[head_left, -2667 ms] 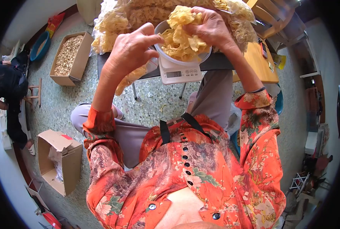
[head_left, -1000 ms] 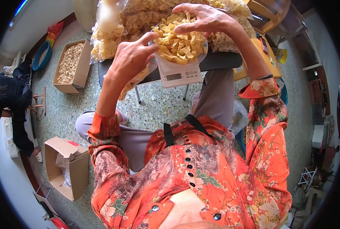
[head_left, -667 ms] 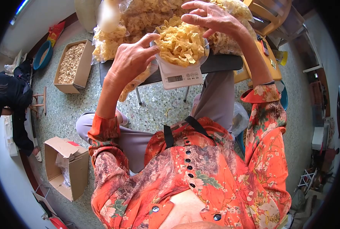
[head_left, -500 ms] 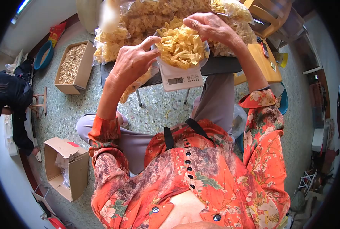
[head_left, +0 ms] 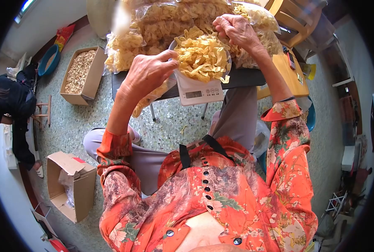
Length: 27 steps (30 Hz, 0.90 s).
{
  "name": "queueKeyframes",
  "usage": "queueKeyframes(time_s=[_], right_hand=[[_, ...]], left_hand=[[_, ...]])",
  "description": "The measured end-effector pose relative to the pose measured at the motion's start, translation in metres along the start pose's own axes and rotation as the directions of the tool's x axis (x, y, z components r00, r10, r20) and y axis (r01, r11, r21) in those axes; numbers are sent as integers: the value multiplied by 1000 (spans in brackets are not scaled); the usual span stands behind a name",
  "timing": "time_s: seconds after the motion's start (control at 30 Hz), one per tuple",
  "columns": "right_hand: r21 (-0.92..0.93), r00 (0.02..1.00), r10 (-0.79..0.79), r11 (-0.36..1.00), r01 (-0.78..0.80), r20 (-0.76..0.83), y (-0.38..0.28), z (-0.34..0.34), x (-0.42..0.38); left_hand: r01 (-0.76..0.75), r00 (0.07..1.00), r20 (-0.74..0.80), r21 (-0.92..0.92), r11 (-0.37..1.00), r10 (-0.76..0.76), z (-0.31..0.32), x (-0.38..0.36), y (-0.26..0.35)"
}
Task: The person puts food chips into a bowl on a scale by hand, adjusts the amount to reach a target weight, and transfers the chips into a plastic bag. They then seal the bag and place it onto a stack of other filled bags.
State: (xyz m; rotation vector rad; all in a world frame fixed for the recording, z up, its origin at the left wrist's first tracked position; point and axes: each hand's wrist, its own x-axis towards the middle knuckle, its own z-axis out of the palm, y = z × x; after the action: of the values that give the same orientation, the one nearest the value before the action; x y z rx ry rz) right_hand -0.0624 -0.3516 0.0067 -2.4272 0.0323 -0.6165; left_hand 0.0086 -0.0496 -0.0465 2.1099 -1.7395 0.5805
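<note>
A pale bowl heaped with yellow, curled dried strips stands on a white digital kitchen scale. Its small display is lit, but the digits are blurred. My left hand is at the bowl's left side, thumb and forefinger closed on the rim. Above the bowl's right rear edge is my right hand, fingers curled together; what they hold, if anything, is hidden. Clear plastic bags of similar strips are piled just behind the bowl. One strip hangs over the bowl's front right rim.
The scale rests on a dark table. To the right is a wooden stool with a phone on it. Cardboard boxes and a blue basin stand on the left floor. Another person in dark clothes sits at far left.
My right hand has moved right, off the strips to beside the bowl, and its fingers have curled in. My left hand's thumb and forefinger have drawn together at the rim.
</note>
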Motion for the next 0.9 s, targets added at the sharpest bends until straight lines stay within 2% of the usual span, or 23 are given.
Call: queueKeyframes(time_s=[0.07,0.1,0.13,0.2,0.27,0.33,0.4,0.47,0.53,0.6,0.73,0.8,0.83,0.9], right_hand=[[15,983,181,983,-181,-10,5,1,0],[-70,993,114,991,-117,-37,15,1,2],[-72,993,113,991,-115,-37,22,2,5],[-192,985,163,970,-149,58,20,4,6],[-124,985,159,981,-149,71,18,6,11],[-279,926,331,920,-274,183,16,6,26],[-263,906,363,916,-304,216,21,12,33],[-160,891,384,922,-353,241,28,23,38],[-144,890,388,921,-362,238,37,27,42],[25,837,377,907,-420,396,38,25,44],[143,812,383,863,-484,439,42,30,40],[392,874,286,807,-441,393,52,39,36],[393,872,289,805,-445,394,57,42,34],[497,938,145,817,-293,313,58,43,31]], left_hand=[[-11,1000,-7,-2,1000,11,-1,0,0],[-12,1000,-10,-1,1000,12,-2,1,0],[-8,1000,-8,-13,1000,8,-2,1,-1],[-3,1000,-5,-24,1000,2,-2,0,0],[13,999,-30,-34,999,-14,-2,0,2],[10,999,-34,-34,999,-11,-5,0,3],[6,999,-34,-37,999,-7,-6,0,3],[6,1000,14,-17,1000,-5,-6,0,1],[4,1000,18,-17,1000,-4,-6,1,0],[5,1000,24,-15,1000,-4,-8,2,1],[10,1000,4,-56,998,-10,-8,2,-1],[10,1000,-7,-76,997,-10,-9,2,-2],[24,1000,1,-50,998,-24,-9,3,-2],[44,999,18,-24,999,-43,-10,3,0]])
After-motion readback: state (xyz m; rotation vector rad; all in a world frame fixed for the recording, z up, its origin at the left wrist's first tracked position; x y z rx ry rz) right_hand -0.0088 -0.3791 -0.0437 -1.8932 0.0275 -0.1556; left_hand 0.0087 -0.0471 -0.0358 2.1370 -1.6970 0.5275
